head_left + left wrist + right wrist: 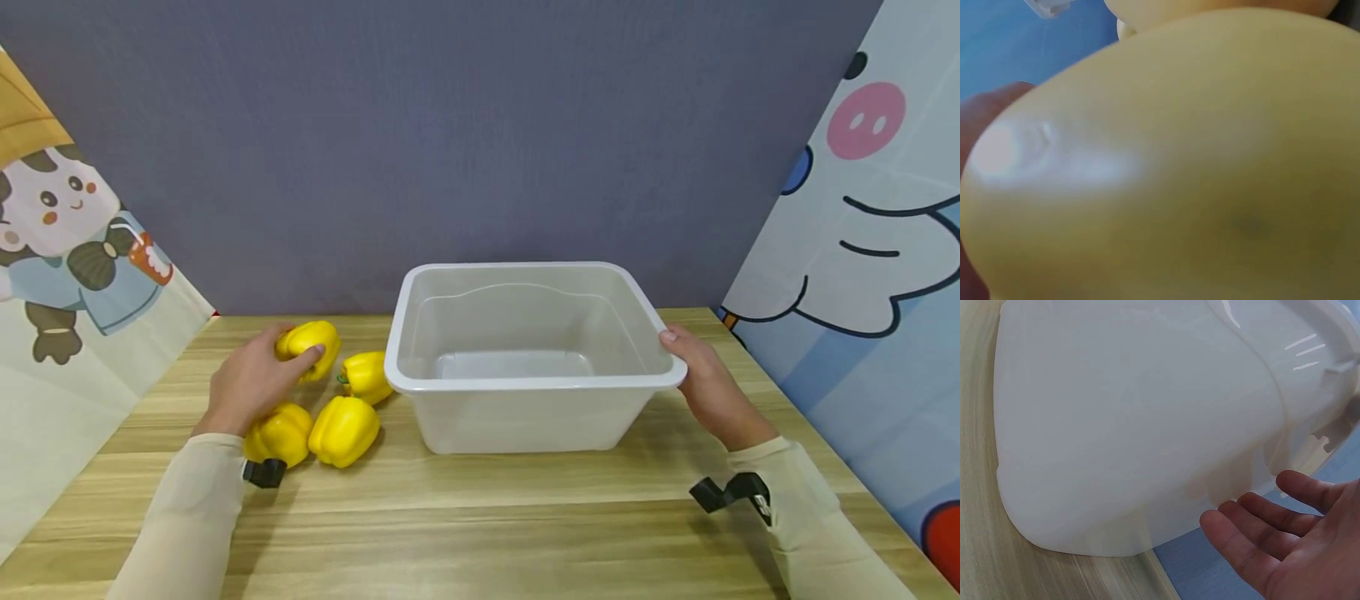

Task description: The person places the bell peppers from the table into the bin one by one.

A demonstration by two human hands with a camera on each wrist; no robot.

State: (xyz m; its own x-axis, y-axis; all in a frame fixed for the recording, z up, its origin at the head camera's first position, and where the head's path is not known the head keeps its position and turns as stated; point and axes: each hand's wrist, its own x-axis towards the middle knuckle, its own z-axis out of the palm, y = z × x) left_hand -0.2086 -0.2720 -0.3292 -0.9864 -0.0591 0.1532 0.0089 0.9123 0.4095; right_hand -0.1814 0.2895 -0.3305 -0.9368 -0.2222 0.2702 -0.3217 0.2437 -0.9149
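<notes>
In the head view, my left hand (251,379) grips a yellow bell pepper (311,337) at the back left of the table, thumb across its near side. Three more yellow bell peppers lie close by: one (279,433) under my left wrist, one (345,432) nearer the middle, one (366,377) against the tub. A smooth yellow bell pepper (1179,156) fills most of the left wrist view and hides much of that hand. At the white plastic tub (517,417), my right hand (708,387) holds the right rim, thumb on top; its fingers (1241,550) reach beneath the rim, beside the outer wall.
The tub's inside (510,362) shows nothing in it. All stands on a wood-grain table (480,533). A grey-blue wall (480,133) rises behind, and cartoon-printed panels (840,242) flank both sides. A small black camera mount (731,493) sits at each wrist.
</notes>
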